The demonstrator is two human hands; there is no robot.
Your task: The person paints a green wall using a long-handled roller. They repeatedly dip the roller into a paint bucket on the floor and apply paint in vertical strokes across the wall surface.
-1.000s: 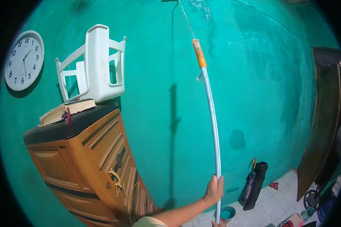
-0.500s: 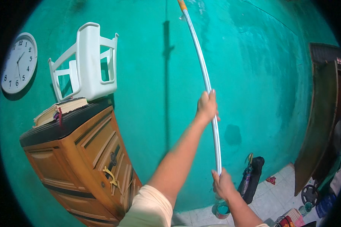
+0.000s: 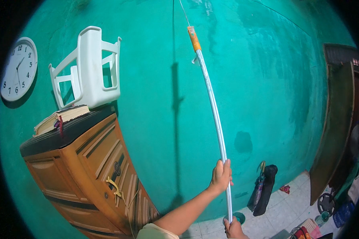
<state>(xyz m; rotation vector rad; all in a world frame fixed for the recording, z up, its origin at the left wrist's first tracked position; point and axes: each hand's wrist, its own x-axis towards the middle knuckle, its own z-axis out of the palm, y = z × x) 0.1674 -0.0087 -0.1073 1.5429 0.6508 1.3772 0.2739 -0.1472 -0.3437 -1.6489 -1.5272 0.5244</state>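
Observation:
A long white pole point(image 3: 212, 101) stands up against the turquoise wall point(image 3: 143, 119), leaning slightly left at the top. Its upper end has an orange sleeve point(image 3: 194, 39), from which a thin metal rod point(image 3: 184, 12) runs out of the picture; what it carries is hidden. My left hand point(image 3: 221, 176) wraps round the lower part of the pole. Below it, my right hand point(image 3: 234, 230) grips near the bottom end, partly cut off by the lower edge. Beside the right hand, on the floor, is a container of turquoise paint point(image 3: 239, 218).
A wooden cabinet point(image 3: 85, 167) at left carries a thick book point(image 3: 60, 119) and a white plastic stool point(image 3: 92, 71) on its side. A wall clock point(image 3: 19, 69) hangs beside them. An umbrella point(image 3: 260, 185) and a black bag point(image 3: 266, 191) lean on the wall; a wooden panel point(image 3: 334, 131) stands right.
Both hands have moved down, lowering the pole, so its orange sleeve and thin rod now show more fully. Both hands keep their hold.

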